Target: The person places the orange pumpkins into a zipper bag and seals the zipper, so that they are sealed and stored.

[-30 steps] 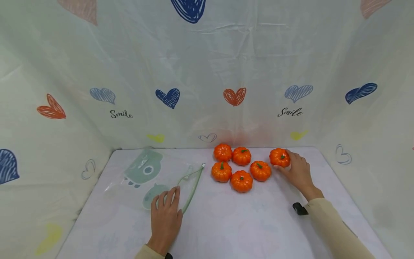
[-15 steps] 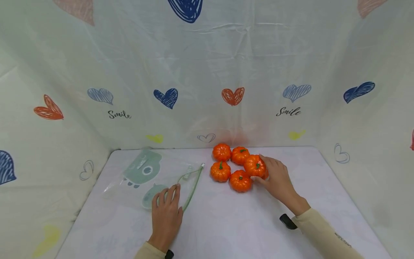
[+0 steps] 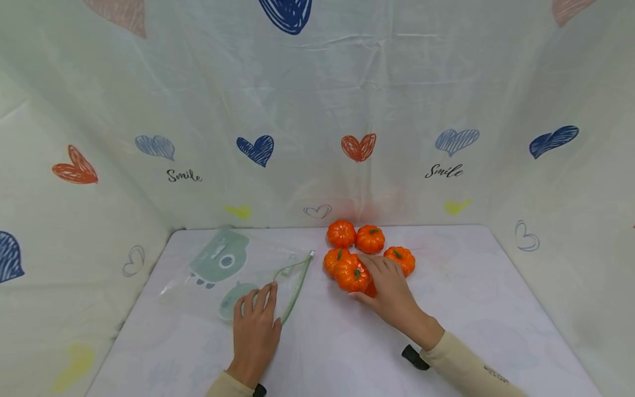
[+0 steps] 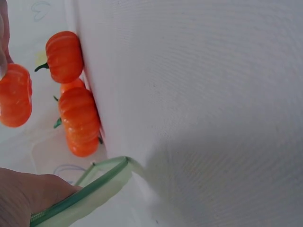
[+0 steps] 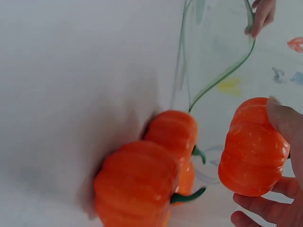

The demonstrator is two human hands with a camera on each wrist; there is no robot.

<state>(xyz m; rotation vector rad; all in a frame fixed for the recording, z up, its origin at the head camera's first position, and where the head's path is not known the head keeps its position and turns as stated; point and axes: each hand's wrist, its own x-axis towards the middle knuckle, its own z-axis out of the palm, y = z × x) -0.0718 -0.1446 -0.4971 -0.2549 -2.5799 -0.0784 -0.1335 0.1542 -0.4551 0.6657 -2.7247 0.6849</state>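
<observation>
Right wrist view alone shows the grip closely: the right hand [image 5: 279,179] curls its thumb and fingers [image 5: 284,120] round a pumpkin [image 5: 251,149], lifted off the bench [image 5: 71,71], glossy orange, ribbed, plastic-looking. Head view places it just left of the cluster, with the left hand [image 3: 255,331] flat, fingers together, pressing a clear zip bag [image 3: 233,267] with a green rim. Farther back sit four other pumpkins [image 3: 369,239], green-stemmed, before a heart-printed cloth [image 3: 317,110].

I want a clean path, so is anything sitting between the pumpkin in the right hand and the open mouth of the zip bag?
Nothing visible. The right hand holds the pumpkin, and only bare table lies between it and the zip bag.
</observation>
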